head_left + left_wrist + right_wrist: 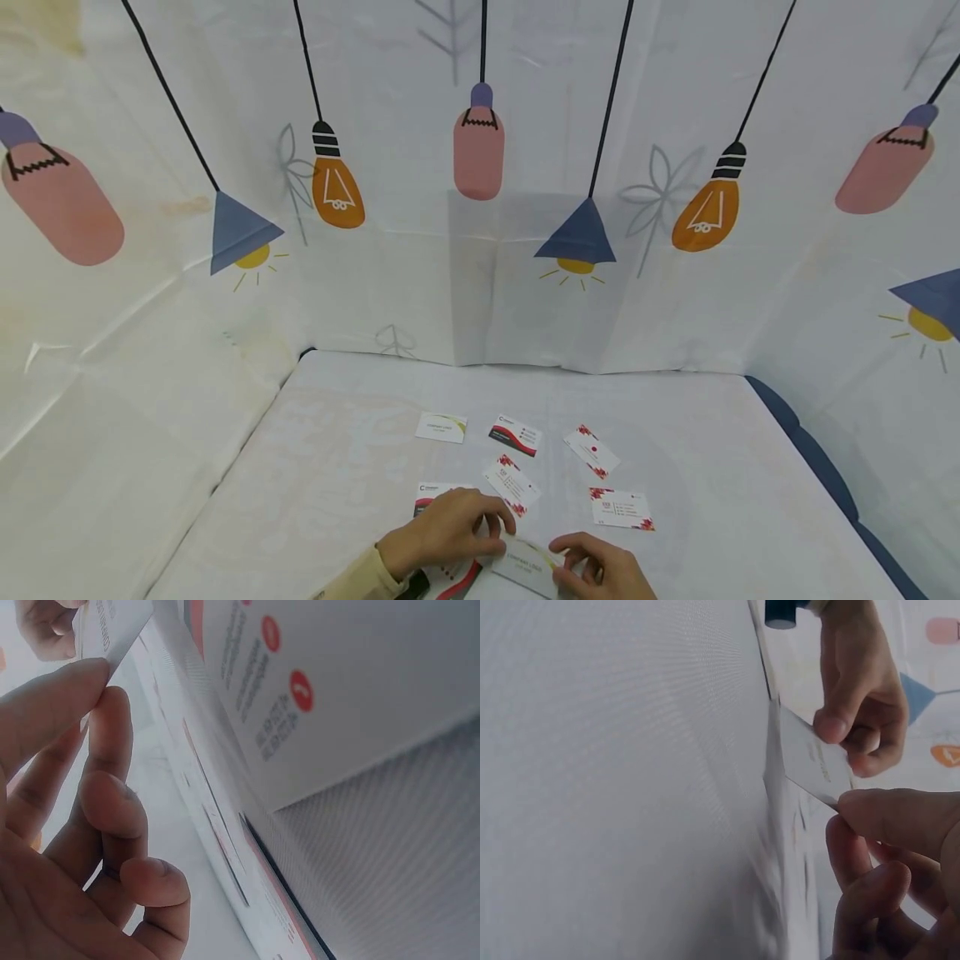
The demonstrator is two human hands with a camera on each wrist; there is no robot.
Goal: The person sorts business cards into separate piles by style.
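Observation:
A white business card [527,565] with grey lettering and a green-yellow corner is held low over the white table, close to its near edge. My left hand [459,529] pinches its left end between thumb and index finger, as the left wrist view also shows. At its other end, my right hand [603,569] pinches the card [814,759] between thumb and fingertip. Beneath my left hand lie a red-and-black business card [435,492], partly hidden by the hand, and another red-and-black card [459,581] beside the held one.
Farther back on the table [337,467] lie a white-green card [441,427], a red-black card [515,435] and several white cards with red floral corners, such as this card [622,508]. White sheets printed with lamps [577,233] enclose the table's back and sides.

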